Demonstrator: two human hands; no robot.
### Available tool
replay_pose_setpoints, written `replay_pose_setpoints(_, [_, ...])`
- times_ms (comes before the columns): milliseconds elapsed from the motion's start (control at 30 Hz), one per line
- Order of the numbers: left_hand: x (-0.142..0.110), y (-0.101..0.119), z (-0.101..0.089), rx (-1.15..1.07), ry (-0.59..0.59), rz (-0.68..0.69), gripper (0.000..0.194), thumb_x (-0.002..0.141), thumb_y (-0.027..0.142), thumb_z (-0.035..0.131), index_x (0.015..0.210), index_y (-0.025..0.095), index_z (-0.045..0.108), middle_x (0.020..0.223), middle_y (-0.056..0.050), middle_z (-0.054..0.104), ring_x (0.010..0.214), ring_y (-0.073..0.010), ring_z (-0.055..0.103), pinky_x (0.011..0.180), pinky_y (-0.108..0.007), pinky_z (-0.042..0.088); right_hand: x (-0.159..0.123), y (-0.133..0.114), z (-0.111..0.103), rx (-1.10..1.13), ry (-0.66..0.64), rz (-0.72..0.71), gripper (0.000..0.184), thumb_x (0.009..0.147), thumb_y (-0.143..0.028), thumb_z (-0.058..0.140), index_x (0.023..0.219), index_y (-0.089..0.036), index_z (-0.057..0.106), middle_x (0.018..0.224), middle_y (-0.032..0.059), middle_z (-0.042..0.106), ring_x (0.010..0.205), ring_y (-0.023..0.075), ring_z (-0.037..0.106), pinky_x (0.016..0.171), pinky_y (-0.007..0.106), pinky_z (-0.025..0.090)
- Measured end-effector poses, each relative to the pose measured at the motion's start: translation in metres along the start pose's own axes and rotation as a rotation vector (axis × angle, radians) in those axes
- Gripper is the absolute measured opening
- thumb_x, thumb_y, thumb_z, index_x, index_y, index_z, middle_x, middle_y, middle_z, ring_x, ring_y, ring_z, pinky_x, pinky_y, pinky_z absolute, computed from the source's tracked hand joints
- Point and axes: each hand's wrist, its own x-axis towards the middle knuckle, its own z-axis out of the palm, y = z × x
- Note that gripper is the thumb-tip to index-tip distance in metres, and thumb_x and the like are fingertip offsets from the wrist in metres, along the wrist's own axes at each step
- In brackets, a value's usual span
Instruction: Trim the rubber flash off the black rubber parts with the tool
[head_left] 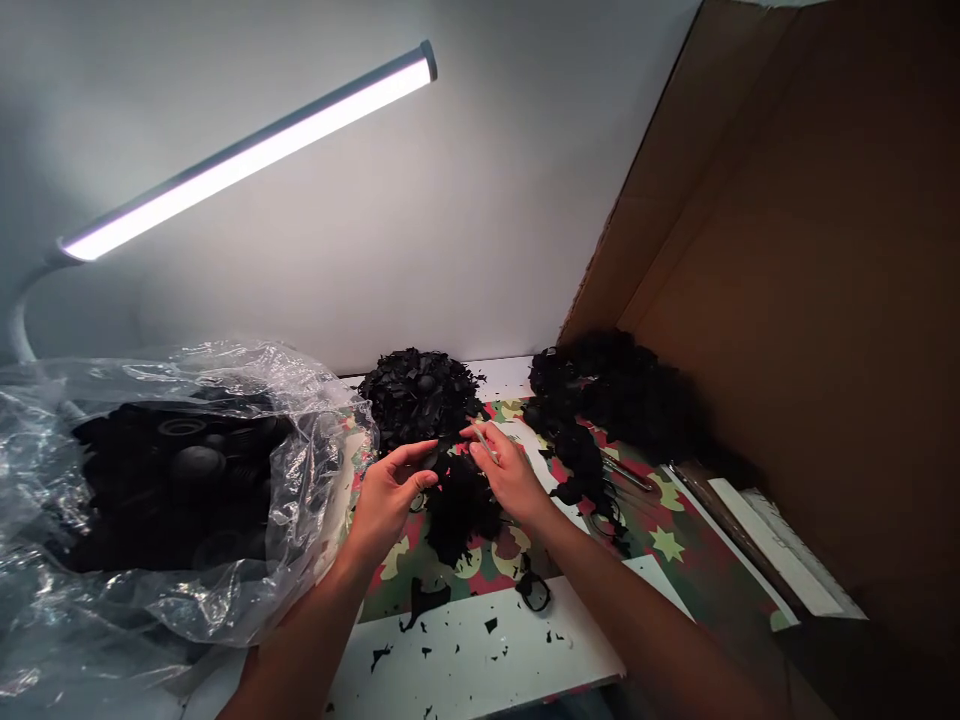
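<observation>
My left hand [388,497] is curled, its thumb and forefinger around the edge of a small black piece [451,440], whose outline blends into the dark scraps behind. My right hand [510,475] closes on a slim, pale tool [486,446] like a pen or craft knife; its tip is hard to make out. Both hands are over a heap of black scraps [461,510] on a camouflage-patterned sheet [517,550]. Nearer me lie a black ring-shaped scrap [533,591] and a flat black offcut [429,600].
A clear plastic bag [300,500] of round black parts [199,462] stands left. Behind are a mound of black shavings [420,395] and a larger black pile [630,395]. A metal tool [628,474] lies right, near a cardboard wall [810,300]. A lit tube lamp [255,155] hangs above.
</observation>
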Motion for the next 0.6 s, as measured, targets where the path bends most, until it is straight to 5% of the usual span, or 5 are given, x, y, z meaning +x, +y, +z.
replay_pose_setpoints(100, [-0.002, -0.001, 0.000, 0.209, 0.009, 0.124, 0.040, 0.078, 0.020, 0.072, 0.118, 0.025, 0.075, 0.110, -0.005, 0.076, 0.100, -0.0229, 0.068, 0.091, -0.036, 0.052, 0.001, -0.001, -0.006, -0.106, -0.167, -0.157, 0.028, 0.100, -0.027, 0.052, 0.126, -0.024, 0.062, 0.124, 0.0060, 0.067, 0.114, 0.0211, 0.062, 0.096, 0.033, 0.048])
replay_pose_setpoints(233, [-0.006, 0.000, 0.000, 0.435, -0.023, 0.274, 0.054, 0.080, 0.007, 0.062, 0.128, 0.030, 0.069, 0.111, -0.004, 0.074, 0.103, -0.0216, 0.067, 0.091, -0.036, 0.052, -0.002, 0.001, -0.001, -0.303, -0.329, -0.209, 0.027, 0.097, -0.019, 0.058, 0.124, -0.021, 0.061, 0.116, 0.0067, 0.071, 0.100, 0.0205, 0.067, 0.085, 0.030, 0.050])
replay_pose_setpoints(400, [-0.011, 0.005, 0.001, 0.566, -0.156, 0.415, 0.062, 0.081, 0.001, 0.052, 0.135, 0.030, 0.064, 0.113, -0.007, 0.071, 0.103, -0.0208, 0.066, 0.088, -0.035, 0.054, -0.001, 0.001, 0.003, -0.650, -0.348, -0.268, 0.006, 0.098, -0.017, 0.056, 0.099, -0.018, 0.062, 0.090, 0.0040, 0.071, 0.078, 0.0183, 0.064, 0.069, 0.027, 0.043])
replay_pose_setpoints(600, [-0.011, 0.015, -0.001, 0.576, -0.235, 0.382, 0.051, 0.090, 0.007, 0.049, 0.133, 0.030, 0.064, 0.111, -0.006, 0.069, 0.099, -0.0183, 0.066, 0.086, -0.032, 0.053, 0.000, 0.005, 0.009, -0.762, -0.322, -0.457, 0.017, 0.098, -0.015, 0.058, 0.081, -0.018, 0.058, 0.077, 0.0015, 0.067, 0.068, 0.0162, 0.056, 0.066, 0.028, 0.036])
